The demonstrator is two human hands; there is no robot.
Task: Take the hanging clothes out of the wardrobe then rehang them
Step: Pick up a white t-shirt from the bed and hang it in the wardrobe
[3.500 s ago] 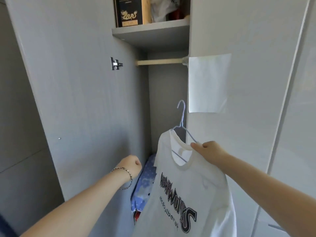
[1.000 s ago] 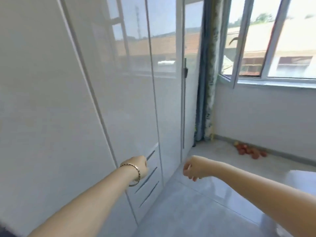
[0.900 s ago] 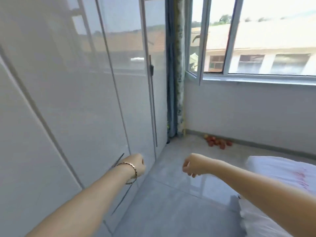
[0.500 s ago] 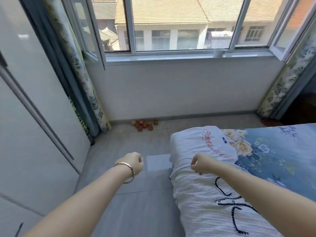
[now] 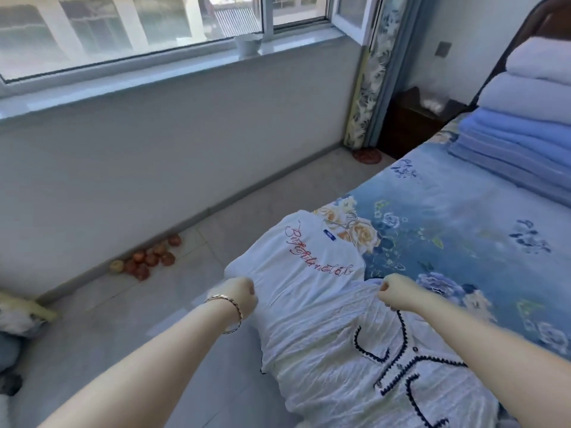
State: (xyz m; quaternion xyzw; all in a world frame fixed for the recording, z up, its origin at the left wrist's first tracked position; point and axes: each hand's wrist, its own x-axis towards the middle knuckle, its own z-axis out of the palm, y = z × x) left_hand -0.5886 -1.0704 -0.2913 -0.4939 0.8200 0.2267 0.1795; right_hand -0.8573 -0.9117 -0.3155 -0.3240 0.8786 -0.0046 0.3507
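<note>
- A person's left hand (image 5: 244, 296) and right hand (image 5: 394, 291) hover as fists, fingers curled on apparently nothing, over the near corner of a bed (image 5: 463, 242)
- Two tops lie flat there: farther off, a white T-shirt (image 5: 309, 264) with red lettering, its wire hanger (image 5: 348, 227) poking out at the collar; nearer, a crinkled white blouse (image 5: 340, 366) with dark trim
- Both look light, limp and liable to slide off a hanger; the hook or the neckline seems the surest hold

bed (image 5: 463, 230) | white T-shirt (image 5: 304, 264), trimmed white garment (image 5: 349, 366), wire hanger (image 5: 346, 226), folded blankets (image 5: 522, 125)
</note>
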